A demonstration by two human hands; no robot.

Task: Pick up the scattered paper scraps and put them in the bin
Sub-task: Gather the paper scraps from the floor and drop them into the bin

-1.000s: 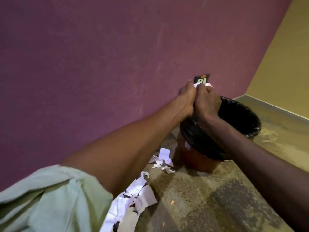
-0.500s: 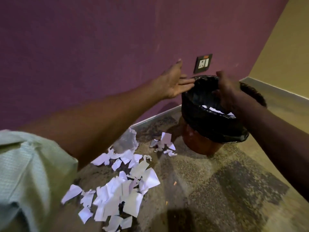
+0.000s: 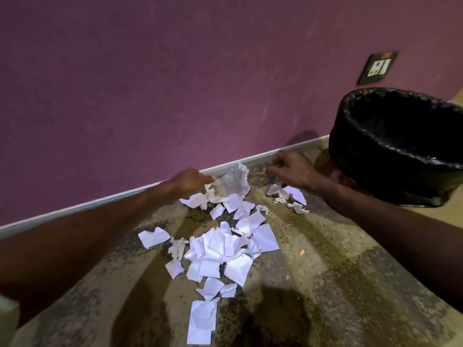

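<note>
Presently on view, listed left to right, each placed against the bin at the right.

1. Pale green sleeve: far left of the bin, cut off by the frame corner; only a sliver shows.
2. Left hand: well left of the bin, low by the skirting board. Blurred; the fingertips seem to meet the edge of a crumpled translucent sheet, but whether they pinch it or only touch it cannot be told.
3. Paper scraps: white torn pieces on the speckled floor, left of and nearer than the bin. Main heap overlapping, count hard to make out; one larger piece lies nearest the camera. A smaller cluster lies just beside the bin's base, partly under the right wrist.
4. Right hand: just left of the bin, fingers curled inward above the small cluster. Nothing is plainly seen in them, and the fingertips are hidden behind the knuckles, so the grip cannot be told.
5. Bin: black liner folded over the rim, reddish body mostly hidden behind the right forearm; right side cut off by the frame. Contents: interior dark, a few pale scraps just visible low on the near inner wall.
6. Wall socket: on the purple wall, above the bin.
</note>
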